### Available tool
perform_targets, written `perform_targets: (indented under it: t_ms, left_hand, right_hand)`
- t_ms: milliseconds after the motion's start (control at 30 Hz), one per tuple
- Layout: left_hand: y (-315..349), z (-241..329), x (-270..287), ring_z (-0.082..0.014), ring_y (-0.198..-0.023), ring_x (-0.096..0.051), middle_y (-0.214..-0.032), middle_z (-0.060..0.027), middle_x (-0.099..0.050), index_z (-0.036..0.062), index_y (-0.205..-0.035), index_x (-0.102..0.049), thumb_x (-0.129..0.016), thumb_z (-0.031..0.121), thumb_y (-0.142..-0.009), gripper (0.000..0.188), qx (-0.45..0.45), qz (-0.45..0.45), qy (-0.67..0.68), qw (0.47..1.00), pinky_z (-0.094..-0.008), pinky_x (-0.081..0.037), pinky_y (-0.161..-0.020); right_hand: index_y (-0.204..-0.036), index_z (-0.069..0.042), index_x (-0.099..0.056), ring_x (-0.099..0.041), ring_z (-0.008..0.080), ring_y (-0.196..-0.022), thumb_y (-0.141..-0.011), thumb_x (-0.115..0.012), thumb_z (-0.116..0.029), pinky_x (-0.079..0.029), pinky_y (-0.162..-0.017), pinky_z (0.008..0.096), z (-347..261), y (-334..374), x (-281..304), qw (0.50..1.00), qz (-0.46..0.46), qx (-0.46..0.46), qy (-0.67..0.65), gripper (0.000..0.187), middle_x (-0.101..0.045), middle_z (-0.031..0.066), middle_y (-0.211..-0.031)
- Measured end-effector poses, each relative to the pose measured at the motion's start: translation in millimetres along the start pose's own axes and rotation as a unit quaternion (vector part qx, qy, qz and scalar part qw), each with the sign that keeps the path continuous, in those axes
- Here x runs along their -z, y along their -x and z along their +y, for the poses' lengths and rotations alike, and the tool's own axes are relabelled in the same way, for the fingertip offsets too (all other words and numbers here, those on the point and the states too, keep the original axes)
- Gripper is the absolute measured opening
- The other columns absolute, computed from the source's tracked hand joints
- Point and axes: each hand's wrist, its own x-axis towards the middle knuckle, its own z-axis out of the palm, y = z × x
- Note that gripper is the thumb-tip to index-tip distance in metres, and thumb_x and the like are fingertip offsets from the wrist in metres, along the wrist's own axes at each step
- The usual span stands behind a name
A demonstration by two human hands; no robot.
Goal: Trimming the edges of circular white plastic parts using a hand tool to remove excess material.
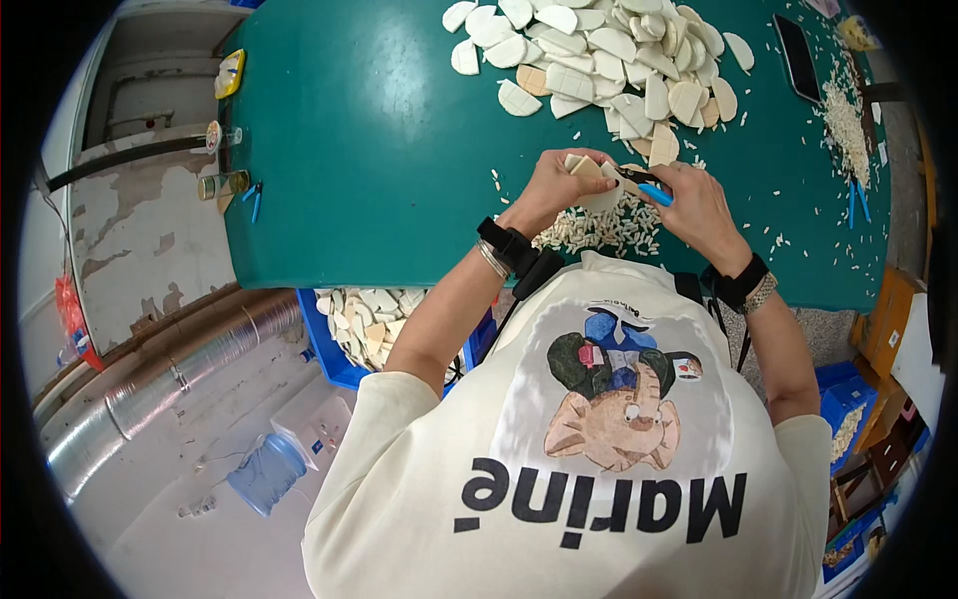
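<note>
My left hand point(551, 188) pinches a few thin, pale, half-round pieces point(589, 170) fanned between thumb and fingers, above the green table. My right hand point(705, 212) is closed around blue-handled pliers point(655, 194), whose dark jaws are at the edge of the held pieces. Whether the jaws bite into a piece is too small to tell. Beneath both hands lies a heap of short cream-coloured bits point(611, 230). Just beyond them spreads a large pile of pale half-round pieces point(609, 65), some with scored lines and a few tan ones.
At the right of the green table point(369, 140) lie a dark phone point(795, 57), more small bits point(846, 130) and blue-handled pliers point(860, 203). A glass jar point(225, 185) and another blue tool point(256, 205) sit at the left edge. Below stands a blue crate point(317, 334) of pale pieces.
</note>
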Motion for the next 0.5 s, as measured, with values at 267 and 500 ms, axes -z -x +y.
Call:
perform_targets:
  t_ms: [267,500]
  left_hand:
    - [1.3,0.8,-0.1,-0.0132,-0.082,-0.065,-0.092,-0.0054,-0.068,0.0021,-0.100,-0.067,-0.076,0.007,-0.076,0.026,-0.005,-0.011,0.002,1.000,-0.0281,-0.053,-0.075]
    - [-0.4,-6.1,0.5,-0.0123,-0.082,-0.064,-0.091,-0.0049,-0.067,0.0019,-0.101,-0.066,-0.076,0.006,-0.076,0.026,-0.018,-0.007,-0.010,1.000,-0.0275,-0.053,-0.073]
  right_hand:
    - [-0.093,-0.004,-0.068,-0.061,0.0357,-0.069,-0.083,-0.065,-0.024,-0.048,-0.061,0.0445,0.8,1.5,-3.1,1.000,0.006,-0.005,0.021,0.023,-0.060,0.0168,-0.073]
    - [-0.094,-0.004,-0.068,-0.061,0.0358,-0.070,-0.082,-0.065,-0.020,-0.049,-0.062,0.0445,-0.2,2.8,-3.7,1.000,0.009,-0.006,0.021,0.020,-0.061,0.0162,-0.073]
